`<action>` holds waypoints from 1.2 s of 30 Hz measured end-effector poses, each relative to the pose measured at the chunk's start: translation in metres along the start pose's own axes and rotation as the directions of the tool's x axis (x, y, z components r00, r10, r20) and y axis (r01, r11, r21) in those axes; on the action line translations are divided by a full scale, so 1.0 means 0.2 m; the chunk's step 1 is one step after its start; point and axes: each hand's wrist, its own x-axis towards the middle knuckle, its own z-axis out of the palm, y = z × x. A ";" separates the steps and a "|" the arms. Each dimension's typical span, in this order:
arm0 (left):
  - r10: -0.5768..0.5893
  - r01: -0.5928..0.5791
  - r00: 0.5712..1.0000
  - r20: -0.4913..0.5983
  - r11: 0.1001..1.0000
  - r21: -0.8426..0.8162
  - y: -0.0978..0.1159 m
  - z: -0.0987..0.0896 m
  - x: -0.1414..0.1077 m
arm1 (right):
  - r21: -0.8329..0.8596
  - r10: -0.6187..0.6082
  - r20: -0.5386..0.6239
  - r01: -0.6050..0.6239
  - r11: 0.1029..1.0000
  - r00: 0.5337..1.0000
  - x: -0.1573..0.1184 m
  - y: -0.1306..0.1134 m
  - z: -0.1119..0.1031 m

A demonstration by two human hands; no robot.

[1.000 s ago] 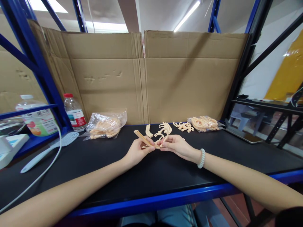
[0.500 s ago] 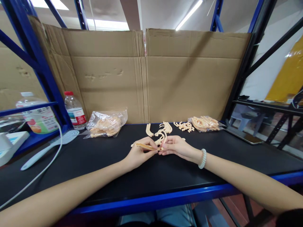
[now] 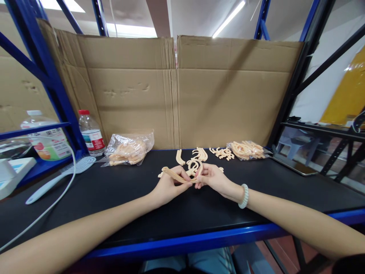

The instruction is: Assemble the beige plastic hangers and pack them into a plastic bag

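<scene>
Pinched between the thumb and fingers of my left hand [image 3: 171,186] is a flat beige strip [image 3: 173,176], tilted with its far end up to the left. My right hand [image 3: 213,180], with a pale coiled band at the wrist, is closed on a curved beige piece [image 3: 200,167] that arcs upward. The two pieces meet between my fingertips; whether they are joined I cannot tell. Just behind my hands lie loose curved beige pieces [image 3: 192,166]. Farther back are a few bent strips [image 3: 179,156], a fan of hooked pieces [image 3: 201,153] and a pile of small wavy pieces [image 3: 222,153].
Clear bags of beige pieces stand at the back left [image 3: 128,151] and back right [image 3: 247,149]. A red-capped bottle [image 3: 91,133], a pale hairbrush [image 3: 61,177] and a white cable [image 3: 64,192] are on the left. A dark flat device [image 3: 296,166] lies right. Cardboard [image 3: 137,95] walls the back.
My right hand has shifted slightly right and turned. More of the curved piece and of the left strip's face shows now. Both hands keep their hold.
</scene>
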 end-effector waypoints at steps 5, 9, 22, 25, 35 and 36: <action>-0.059 0.058 0.998 -0.021 0.997 -0.050 0.00 0.00 0.01 | 0.057 0.005 0.009 -0.005 0.998 1.000 0.01 0.00 -0.02; -0.048 0.047 0.999 -0.026 0.998 -0.032 0.01 -0.01 0.01 | 0.062 -0.005 -0.026 0.007 0.998 1.000 0.01 0.00 -0.04; 0.020 -0.020 0.999 -0.044 1.000 0.018 -0.01 0.01 0.00 | 0.122 0.117 0.090 -0.128 0.984 0.989 -0.01 -0.04 -0.03; 0.096 -0.093 0.995 -0.036 0.992 0.086 0.00 0.01 -0.01 | 0.131 0.105 0.063 -0.113 0.985 0.992 -0.01 -0.02 -0.01; 0.133 -0.125 0.990 -0.039 0.977 0.175 0.04 0.01 -0.01 | 0.083 -0.030 -0.010 0.030 0.996 1.000 0.00 -0.04 0.00; 0.121 -0.112 0.992 -0.045 0.978 0.176 0.04 0.01 -0.01 | 0.083 -0.037 -0.013 0.038 0.996 0.999 0.00 -0.04 0.00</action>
